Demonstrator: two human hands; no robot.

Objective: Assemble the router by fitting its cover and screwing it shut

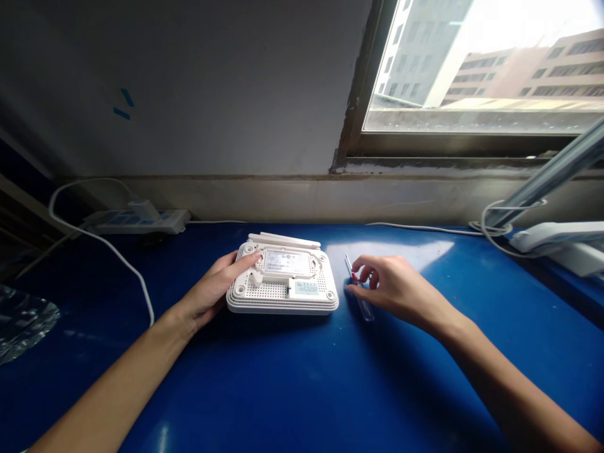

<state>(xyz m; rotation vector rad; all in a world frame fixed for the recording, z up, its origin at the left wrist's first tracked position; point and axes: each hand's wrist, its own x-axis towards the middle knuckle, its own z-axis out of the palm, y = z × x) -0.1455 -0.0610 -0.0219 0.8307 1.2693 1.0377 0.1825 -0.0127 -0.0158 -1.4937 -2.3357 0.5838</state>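
A white router [278, 292] lies underside up, showing its labels, vent holes and a folded antenna [287, 240] along the far edge. Gripping its left end is my left hand [219, 283], thumb on top and fingers partly hidden beneath. Just right of the router is a small screwdriver [365, 309] with a clear handle, a red collar and a thin metal shaft pointing away from me. My right hand [394, 286] has its thumb and index finger closed around the screwdriver near the collar.
The blue tabletop [264, 390] meets a wall at the back. A power strip [141, 220] with a plugged-in white cable [117, 251] sits at the back left. Crumpled clear plastic [23, 321] lies far left. A metal pole [542, 176] and a white device [561, 236] stand right.
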